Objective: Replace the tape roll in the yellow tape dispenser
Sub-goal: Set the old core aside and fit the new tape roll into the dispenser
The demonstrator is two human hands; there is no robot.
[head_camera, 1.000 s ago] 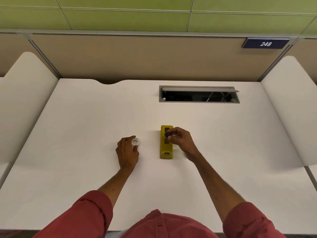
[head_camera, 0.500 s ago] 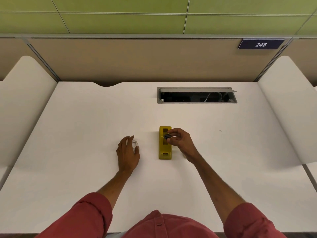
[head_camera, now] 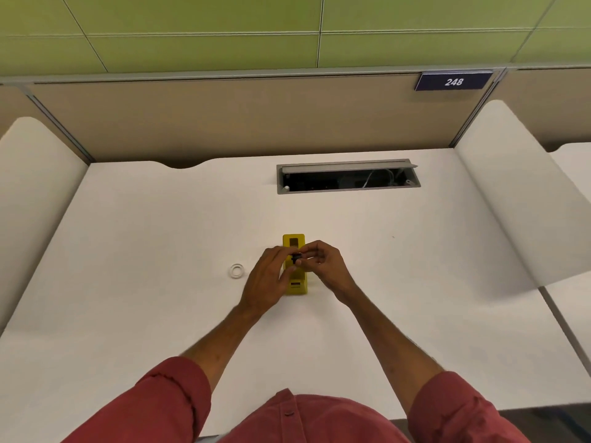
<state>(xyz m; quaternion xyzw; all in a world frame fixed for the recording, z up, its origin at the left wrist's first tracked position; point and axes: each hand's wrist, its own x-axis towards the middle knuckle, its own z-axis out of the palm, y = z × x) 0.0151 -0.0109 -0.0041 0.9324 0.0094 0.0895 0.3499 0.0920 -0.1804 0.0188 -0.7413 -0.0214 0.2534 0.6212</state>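
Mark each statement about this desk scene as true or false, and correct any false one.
1. The tape roll lies on the desk, apart from both hands. True.
2. The yellow dispenser sits inside the cable hatch. False: it rests on the desk, nearer the person than the hatch.
3. Both hands meet over the dispenser, with a small black part between the fingertips. True.
4. The left hand rests on the tape roll. False: it is at the dispenser; the roll lies to its left.
5. The sign reads 842. False: it reads 248.
6. The right hand pinches the black part. True.
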